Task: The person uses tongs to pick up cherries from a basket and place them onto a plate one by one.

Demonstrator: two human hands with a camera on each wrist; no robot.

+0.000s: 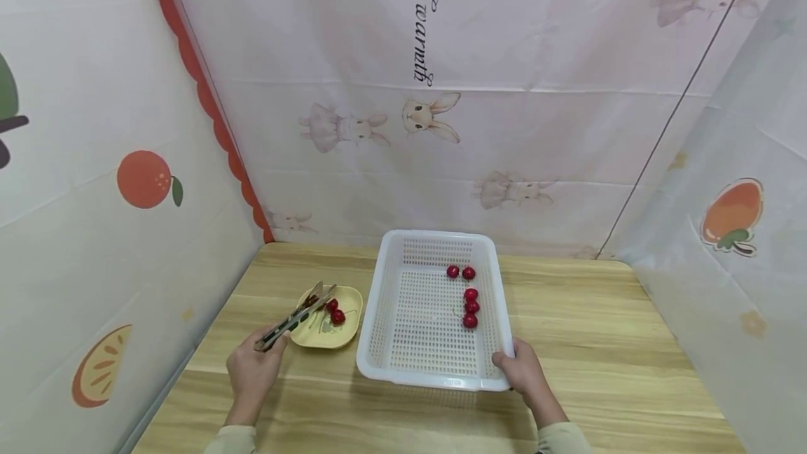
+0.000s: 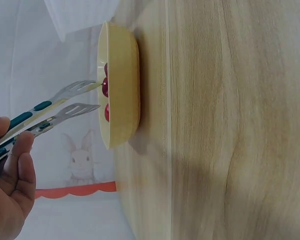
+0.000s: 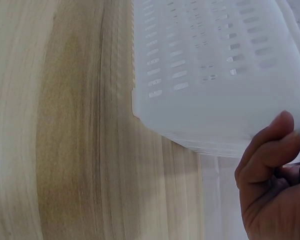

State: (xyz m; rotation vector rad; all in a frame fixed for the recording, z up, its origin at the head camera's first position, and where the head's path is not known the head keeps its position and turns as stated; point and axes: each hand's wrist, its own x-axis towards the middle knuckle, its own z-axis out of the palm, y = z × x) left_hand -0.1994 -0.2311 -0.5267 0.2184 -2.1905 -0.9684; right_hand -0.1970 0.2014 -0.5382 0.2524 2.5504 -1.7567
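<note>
Left hand (image 1: 255, 368) curls round green-handled metal tongs (image 2: 43, 105), tips parted at glossy red cherries (image 1: 338, 317) in a rounded-square yellow dish (image 1: 315, 340); a soft squeeze should spare skins! Right hand (image 1: 523, 371) grips a white perforated plastic basket (image 1: 435, 382) by its corner.

I see the left fingers (image 2: 26, 173) gripping tongs (image 2: 42, 106), their tips parted at the mouth of a yellow bowl (image 2: 124, 90); contact with its red cherries (image 2: 105, 89) I can't judge. The bowl stands on the wooden counter (image 2: 230, 125), a rabbit print (image 2: 81, 162) and red scalloped trim (image 2: 75, 191) behind.
</note>
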